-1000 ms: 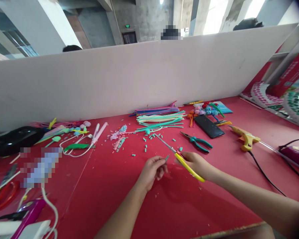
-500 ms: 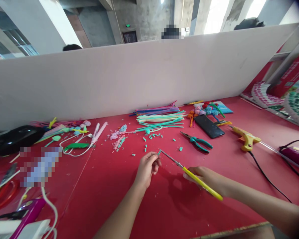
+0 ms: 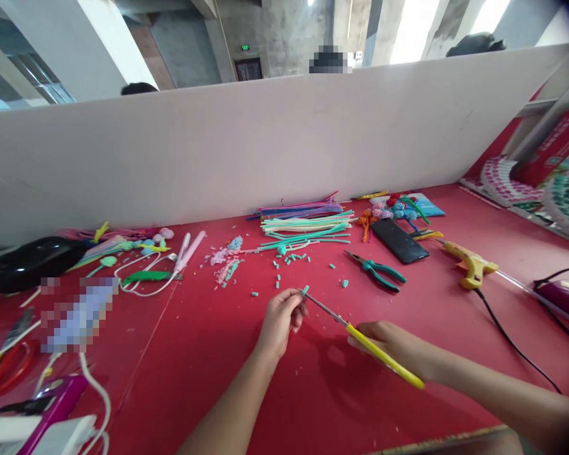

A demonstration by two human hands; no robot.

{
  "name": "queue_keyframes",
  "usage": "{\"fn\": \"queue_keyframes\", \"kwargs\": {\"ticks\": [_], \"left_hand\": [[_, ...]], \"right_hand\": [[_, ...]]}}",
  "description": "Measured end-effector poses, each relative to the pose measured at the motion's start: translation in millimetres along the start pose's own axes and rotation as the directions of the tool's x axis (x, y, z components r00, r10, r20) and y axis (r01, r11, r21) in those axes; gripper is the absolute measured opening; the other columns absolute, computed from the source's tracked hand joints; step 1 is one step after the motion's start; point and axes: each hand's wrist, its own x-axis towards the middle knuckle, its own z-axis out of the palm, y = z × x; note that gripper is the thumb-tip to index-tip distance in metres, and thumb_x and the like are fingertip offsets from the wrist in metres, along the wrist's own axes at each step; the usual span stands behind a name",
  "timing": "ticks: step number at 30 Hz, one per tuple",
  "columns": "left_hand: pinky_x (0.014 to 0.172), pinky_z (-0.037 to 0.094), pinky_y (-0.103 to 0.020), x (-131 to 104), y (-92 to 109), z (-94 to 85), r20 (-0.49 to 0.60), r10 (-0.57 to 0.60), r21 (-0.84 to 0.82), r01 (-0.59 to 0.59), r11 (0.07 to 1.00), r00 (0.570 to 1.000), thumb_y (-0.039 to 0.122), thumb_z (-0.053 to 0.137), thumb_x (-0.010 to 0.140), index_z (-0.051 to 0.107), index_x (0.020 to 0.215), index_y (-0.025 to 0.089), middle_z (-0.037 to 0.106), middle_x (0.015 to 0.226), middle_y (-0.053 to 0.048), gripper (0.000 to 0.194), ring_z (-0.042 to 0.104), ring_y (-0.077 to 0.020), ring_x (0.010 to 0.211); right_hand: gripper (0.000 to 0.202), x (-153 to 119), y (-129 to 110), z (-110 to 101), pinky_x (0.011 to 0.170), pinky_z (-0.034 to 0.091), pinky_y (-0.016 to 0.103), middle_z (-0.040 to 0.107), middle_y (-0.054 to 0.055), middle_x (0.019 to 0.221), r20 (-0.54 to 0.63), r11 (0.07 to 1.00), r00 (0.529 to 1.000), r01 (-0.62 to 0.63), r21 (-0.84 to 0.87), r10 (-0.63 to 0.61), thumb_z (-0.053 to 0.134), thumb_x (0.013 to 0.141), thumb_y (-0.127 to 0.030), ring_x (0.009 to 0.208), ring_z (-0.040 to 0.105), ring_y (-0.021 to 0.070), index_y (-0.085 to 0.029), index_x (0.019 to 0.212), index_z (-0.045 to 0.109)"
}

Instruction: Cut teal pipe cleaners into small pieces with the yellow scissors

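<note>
Between the fingertips of my left hand (image 3: 282, 319) is a small teal fuzzy piece (image 3: 305, 291). My right hand (image 3: 384, 341) grips yellow-handled scissors (image 3: 384, 355), whose blade tips touch the teal piece. Several short teal cut bits (image 3: 294, 258) lie on the red table beyond my hands, with one larger bit (image 3: 344, 284) to the right. Farther back are long teal and cream fuzzy stems (image 3: 308, 222). Pink and teal fluff (image 3: 227, 270) is scattered left of the bits.
Teal-handled pliers (image 3: 379, 273), a black phone (image 3: 399, 240) and a yellow glue gun (image 3: 474, 264) lie to the right. Crochet-like coloured pieces (image 3: 398, 207) sit behind. A pink hair-iron-like tool (image 3: 188, 253), a green cutter (image 3: 146, 277) and cables are left. A white partition (image 3: 265, 145) stands behind.
The scissor blades have closed somewhat onto the teal piece, which is turned slightly at my left fingertips. Both hands stay in nearly the same place.
</note>
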Motion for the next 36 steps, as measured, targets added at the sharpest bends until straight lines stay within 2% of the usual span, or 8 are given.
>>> {"fn": "queue_keyframes", "kwargs": {"ticks": [7, 15, 18, 22, 25, 33, 36], "left_hand": [[0.031, 0.019, -0.015, 1, -2, -1.5, 0.021, -0.001, 0.018, 0.0, 1.0, 1.0, 0.034, 0.051, 0.068, 0.052, 0.073, 0.014, 0.052, 0.052, 0.002, 0.021, 0.034, -0.0029, 0.034], [0.03, 0.02, -0.014, 2, -8, -2.8, 0.042, -0.044, -0.043, 0.046, 0.998, 0.998, 0.031, 0.052, 0.069, 0.052, 0.07, 0.013, 0.054, 0.052, 0.001, 0.018, 0.035, -0.0023, 0.033], [0.033, 0.027, -0.013, 2, -4, -3.5, 0.073, -0.067, -0.112, 0.075, 0.991, 0.995, 0.029, 0.052, 0.071, 0.054, 0.076, 0.012, 0.059, 0.059, -0.003, 0.018, 0.042, -0.003, 0.038], [0.041, 0.038, -0.015, 1, 2, -3.7, 0.137, -0.155, -0.188, 0.179, 0.966, 0.978, 0.025, 0.054, 0.071, 0.052, 0.083, 0.012, 0.064, 0.074, -0.009, 0.018, 0.053, -0.0068, 0.048], [0.045, 0.042, -0.017, -1, 4, -2.8, 0.168, -0.198, -0.232, 0.234, 0.944, 0.966, 0.023, 0.055, 0.07, 0.05, 0.083, 0.014, 0.065, 0.08, -0.009, 0.017, 0.058, -0.0102, 0.053], [0.054, 0.045, -0.013, -1, 2, -2.4, 0.148, -0.232, -0.309, 0.268, 0.913, 0.961, 0.013, 0.06, 0.066, 0.058, 0.08, 0.011, 0.062, 0.069, -0.005, 0.015, 0.056, -0.0056, 0.056], [0.053, 0.044, -0.013, -1, 2, -3.1, 0.132, -0.23, -0.303, 0.26, 0.917, 0.964, 0.012, 0.06, 0.064, 0.059, 0.082, 0.011, 0.062, 0.069, -0.005, 0.017, 0.055, -0.0052, 0.056]], "right_hand": [[0.045, 0, -3, 0, 0.044, 0.025, 0.02, 0.036, -0.003, 0.054, -0.01, 1.0, 1.0, -0.011, -0.02, 0.011, 0.032, 0.073, -0.057, 0.049, 0.027, 0.0068, -0.016, 0.061, 0.045], [0.048, 2, -3, 5, 0.043, 0.024, 0.02, 0.037, -0.003, 0.05, -0.051, 0.995, 0.996, -0.071, -0.068, 0.067, 0.035, 0.07, -0.061, 0.048, 0.029, 0.0067, -0.016, 0.056, 0.045], [0.047, 9, -1, 4, 0.04, 0.025, 0.019, 0.036, -0.003, 0.048, -0.066, 0.989, 0.987, -0.143, 0.047, 0.146, 0.038, 0.067, -0.062, 0.044, 0.031, 0.006, -0.016, 0.056, 0.041], [0.044, 17, -3, -2, 0.033, 0.025, 0.019, 0.032, -0.006, 0.042, -0.02, 0.917, 0.975, -0.201, 0.345, 0.221, 0.035, 0.069, -0.062, 0.033, 0.031, 0.0056, -0.019, 0.06, 0.037], [0.042, 20, -7, -5, 0.029, 0.025, 0.018, 0.03, -0.008, 0.039, -0.007, 0.869, 0.983, -0.159, 0.469, 0.184, 0.038, 0.069, -0.061, 0.028, 0.029, 0.0046, -0.019, 0.062, 0.036], [0.038, 28, -19, -2, 0.028, 0.026, 0.019, 0.032, -0.009, 0.039, -0.065, 0.857, 0.997, -0.003, 0.515, 0.043, 0.039, 0.071, -0.056, 0.028, 0.03, 0.0053, -0.019, 0.07, 0.042], [0.038, 29, -23, -4, 0.031, 0.026, 0.019, 0.031, -0.009, 0.042, -0.065, 0.888, 0.998, 0.023, 0.46, 0.008, 0.035, 0.074, -0.056, 0.031, 0.03, 0.0048, -0.019, 0.07, 0.042]]}}
